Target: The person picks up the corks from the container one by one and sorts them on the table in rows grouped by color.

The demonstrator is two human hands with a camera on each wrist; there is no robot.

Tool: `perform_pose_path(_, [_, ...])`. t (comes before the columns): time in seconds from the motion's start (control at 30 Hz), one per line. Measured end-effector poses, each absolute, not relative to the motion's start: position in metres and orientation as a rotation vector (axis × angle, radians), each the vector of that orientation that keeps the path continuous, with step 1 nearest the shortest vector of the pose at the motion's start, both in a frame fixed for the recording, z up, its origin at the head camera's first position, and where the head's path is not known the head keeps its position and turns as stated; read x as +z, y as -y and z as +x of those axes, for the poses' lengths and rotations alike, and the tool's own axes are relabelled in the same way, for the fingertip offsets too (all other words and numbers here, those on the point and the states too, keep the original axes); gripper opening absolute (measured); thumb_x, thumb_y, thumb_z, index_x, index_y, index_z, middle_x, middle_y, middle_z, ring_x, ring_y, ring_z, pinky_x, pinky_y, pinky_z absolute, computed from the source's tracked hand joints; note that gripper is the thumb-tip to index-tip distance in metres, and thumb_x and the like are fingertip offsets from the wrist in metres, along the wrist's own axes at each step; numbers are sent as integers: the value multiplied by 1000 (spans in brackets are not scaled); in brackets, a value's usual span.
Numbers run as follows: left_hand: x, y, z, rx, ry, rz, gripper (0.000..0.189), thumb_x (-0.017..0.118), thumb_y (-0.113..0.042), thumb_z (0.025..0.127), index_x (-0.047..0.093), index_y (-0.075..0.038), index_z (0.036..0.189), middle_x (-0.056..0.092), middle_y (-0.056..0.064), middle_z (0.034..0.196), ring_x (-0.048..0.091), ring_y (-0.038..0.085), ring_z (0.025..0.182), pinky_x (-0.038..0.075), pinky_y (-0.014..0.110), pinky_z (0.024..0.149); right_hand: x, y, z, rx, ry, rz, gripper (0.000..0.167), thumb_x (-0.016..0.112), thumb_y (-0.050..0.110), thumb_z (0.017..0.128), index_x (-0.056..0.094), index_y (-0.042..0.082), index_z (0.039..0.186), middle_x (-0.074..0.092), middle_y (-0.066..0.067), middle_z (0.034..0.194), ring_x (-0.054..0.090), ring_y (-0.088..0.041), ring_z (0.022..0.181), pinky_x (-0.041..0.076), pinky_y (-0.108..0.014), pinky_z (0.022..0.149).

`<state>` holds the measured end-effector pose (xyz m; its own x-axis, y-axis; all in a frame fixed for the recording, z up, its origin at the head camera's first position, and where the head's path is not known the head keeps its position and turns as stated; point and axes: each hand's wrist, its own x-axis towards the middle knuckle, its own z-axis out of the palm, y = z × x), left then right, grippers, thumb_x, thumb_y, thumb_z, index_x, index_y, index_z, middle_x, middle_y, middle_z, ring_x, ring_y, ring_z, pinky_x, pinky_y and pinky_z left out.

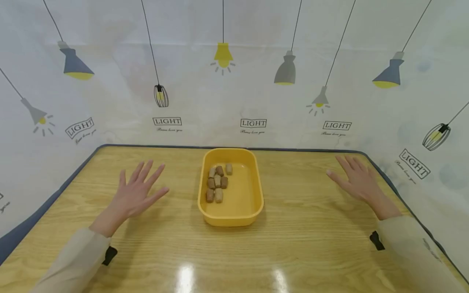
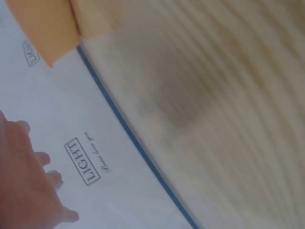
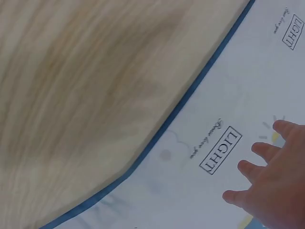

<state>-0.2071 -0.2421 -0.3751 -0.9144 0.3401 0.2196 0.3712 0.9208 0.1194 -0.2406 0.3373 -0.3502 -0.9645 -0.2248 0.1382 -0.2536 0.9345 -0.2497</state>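
A yellow plastic tray (image 1: 234,219) stands at the middle of the wooden table, near its back. Several small cork-like cylinders, some darker brown (image 1: 224,182) and some light tan (image 1: 218,195), lie inside it, mostly grouped on its left side. To the left of the tray is my left hand (image 1: 133,195), fingers spread and holding nothing. My right hand (image 1: 357,179) is over on the tray's other side, its fingers spread too and nothing in them. Both wrist views show the hands from the side, apart from the tray; a corner of the tray (image 2: 45,28) enters the left wrist view.
The wooden table (image 1: 234,256) has a dark blue edge (image 1: 300,151) along its back and sides. Behind it hangs a white wall covering (image 1: 205,93) printed with lamps and the word LIGHT. Black straps sit at both sleeves' undersides.
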Motion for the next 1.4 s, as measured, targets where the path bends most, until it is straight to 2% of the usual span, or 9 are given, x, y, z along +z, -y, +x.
perform_pose_path(0.13, [-367,232,-206,-218,2888,-575,69,36,-55,88,11,-22,143,3,12,146,-3,29,131,-8,63,91,-341,-326,-245,418,2970,411,71,38,49,90,11,10,143,8,-24,142,5,-43,126,3,-67,88])
perform_pose_path(0.37, [-362,213,-203,-223,2886,-655,70,35,-56,88,11,-22,144,1,9,147,0,31,131,-8,62,92,-330,-300,-251,431,2935,520,70,37,48,91,15,5,142,12,-27,140,9,-44,125,7,-64,90])
perform_pose_path(0.93, [-372,173,-185,-203,2896,-837,72,32,-61,86,16,-21,143,8,4,146,8,27,131,0,58,96,-333,-239,-271,657,2908,677,66,36,48,91,21,7,141,18,-23,140,16,-41,125,14,-59,94])
perform_pose_path(1.13, [-375,161,-180,-209,2873,-908,73,32,-61,86,18,-17,143,13,5,145,12,27,130,1,56,98,-330,-215,-278,819,2849,738,67,38,50,90,28,6,138,25,-24,137,20,-40,123,17,-58,93])
perform_pose_path(1.3, [-376,154,-176,-196,2869,-933,75,30,-62,86,18,-13,142,17,5,145,12,25,130,2,55,99,-320,-194,-284,900,2879,746,64,39,48,90,29,7,138,26,-18,138,21,-35,125,19,-54,96])
perform_pose_path(1.4, [-377,153,-175,-187,2865,-936,75,30,-61,86,20,-11,141,17,5,144,12,24,130,3,55,99,-313,-181,-289,949,2901,748,61,42,45,90,29,8,138,27,-15,138,27,-33,122,24,-51,95])
